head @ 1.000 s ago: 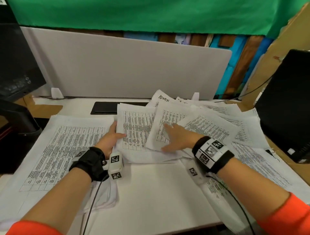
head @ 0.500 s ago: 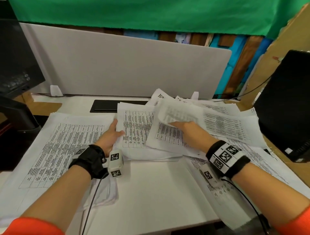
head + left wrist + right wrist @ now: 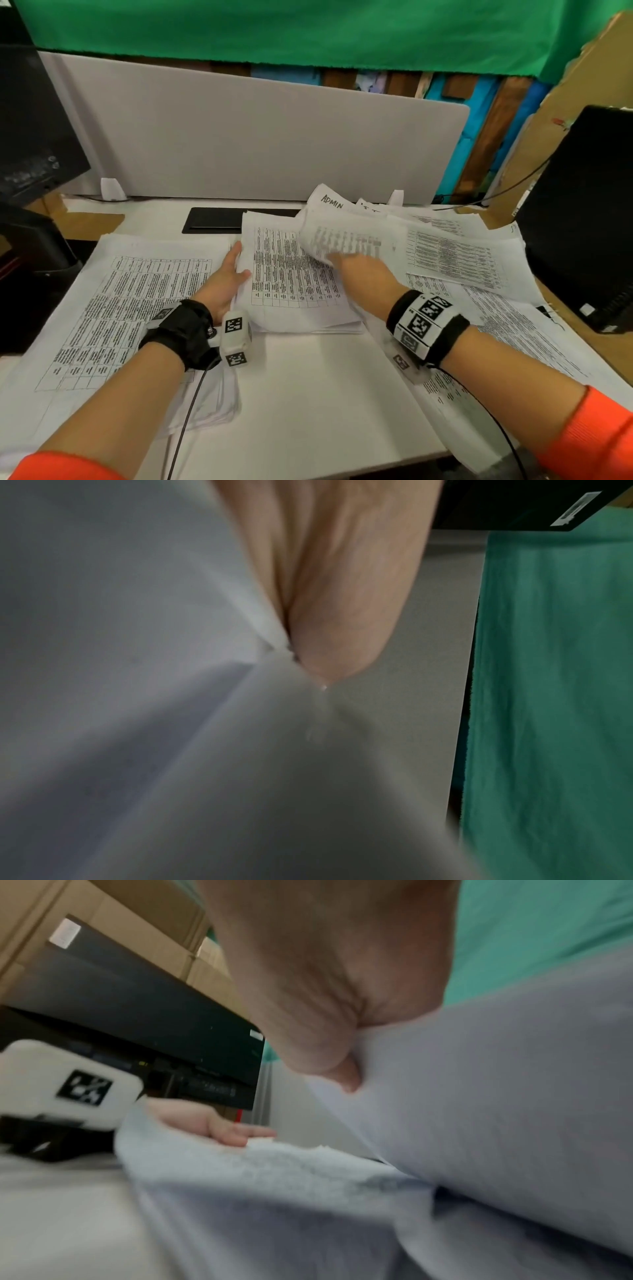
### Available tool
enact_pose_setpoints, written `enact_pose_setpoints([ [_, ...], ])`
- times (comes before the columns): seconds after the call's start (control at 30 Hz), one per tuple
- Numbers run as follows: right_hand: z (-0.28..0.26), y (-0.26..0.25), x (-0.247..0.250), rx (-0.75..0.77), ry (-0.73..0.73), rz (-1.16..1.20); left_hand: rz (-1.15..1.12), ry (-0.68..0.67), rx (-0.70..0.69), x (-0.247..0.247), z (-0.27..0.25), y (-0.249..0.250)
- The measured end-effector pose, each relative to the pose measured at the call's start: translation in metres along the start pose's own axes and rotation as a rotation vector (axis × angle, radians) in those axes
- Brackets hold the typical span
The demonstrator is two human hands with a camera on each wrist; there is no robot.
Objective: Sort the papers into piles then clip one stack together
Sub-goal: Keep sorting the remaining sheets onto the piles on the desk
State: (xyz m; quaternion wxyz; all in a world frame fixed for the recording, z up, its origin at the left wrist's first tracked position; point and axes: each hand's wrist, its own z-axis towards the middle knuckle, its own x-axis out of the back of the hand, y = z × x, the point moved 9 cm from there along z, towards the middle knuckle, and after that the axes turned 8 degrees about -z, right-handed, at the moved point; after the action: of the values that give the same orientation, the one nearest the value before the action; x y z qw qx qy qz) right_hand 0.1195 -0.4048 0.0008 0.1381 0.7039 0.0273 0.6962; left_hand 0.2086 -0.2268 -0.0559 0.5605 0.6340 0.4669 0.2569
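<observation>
The right hand grips a sheet and lifts it above the middle pile. The left hand lies flat, pressing that pile's left edge on the desk.

A white desk carries everything. Taking the middle pile of printed sheets as the landmark: to its left lies a large stack of table-printed papers, reaching the desk's near edge. To its right spreads a loose, overlapping heap of papers, partly on top of it. Just behind the pile a flat black panel is set in the desktop. Bare white surface shows in front of it.
</observation>
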Motion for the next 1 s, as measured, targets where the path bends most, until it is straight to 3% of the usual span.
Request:
enact_pose_setpoints([
  [0.07,0.002,-0.006,0.030,0.045,0.149,0.084,-0.060,0.001,0.012,-0.001,0.001,-0.001],
  [0.13,-0.003,-0.027,0.043,0.133,0.154,0.136,-0.092,0.041,0.029,0.000,-0.002,-0.002],
  [0.2,-0.009,-0.055,0.031,0.250,0.038,0.199,-0.144,0.025,0.060,-0.004,-0.004,-0.003],
  [0.3,-0.017,-0.074,-0.001,0.320,-0.269,0.362,-0.293,-0.040,0.106,-0.006,-0.005,-0.007],
  [0.37,-0.009,-0.054,-0.002,0.220,-0.288,0.448,-0.281,-0.048,0.141,-0.006,-0.008,-0.009],
  [0.43,0.007,-0.001,-0.004,-0.002,-0.196,0.433,-0.204,-0.048,0.137,-0.006,-0.006,-0.010],
  [0.5,0.019,0.069,-0.024,-0.261,-0.198,0.166,-0.134,-0.056,0.094,-0.007,-0.004,-0.006],
  [0.57,0.016,0.130,-0.048,-0.450,-0.294,-0.048,-0.107,-0.058,0.045,-0.008,-0.006,0.001],
  [0.63,0.016,0.161,-0.061,-0.465,-0.309,-0.134,-0.111,-0.042,0.004,-0.006,-0.006,0.004],
  [0.73,0.021,0.170,-0.048,-0.427,-0.169,-0.120,-0.133,-0.012,0.004,-0.007,-0.010,0.006],
  [0.87,0.025,0.139,0.010,-0.359,0.325,0.330,-0.093,0.030,0.018,-0.007,-0.012,0.004],
  [0.93,0.021,0.098,0.033,-0.161,0.459,0.522,-0.094,0.045,0.049,-0.007,-0.013,0.000],
  [1.0,0.018,0.050,0.038,0.118,0.422,0.558,-0.056,0.071,0.063,-0.005,-0.013,-0.002],
])
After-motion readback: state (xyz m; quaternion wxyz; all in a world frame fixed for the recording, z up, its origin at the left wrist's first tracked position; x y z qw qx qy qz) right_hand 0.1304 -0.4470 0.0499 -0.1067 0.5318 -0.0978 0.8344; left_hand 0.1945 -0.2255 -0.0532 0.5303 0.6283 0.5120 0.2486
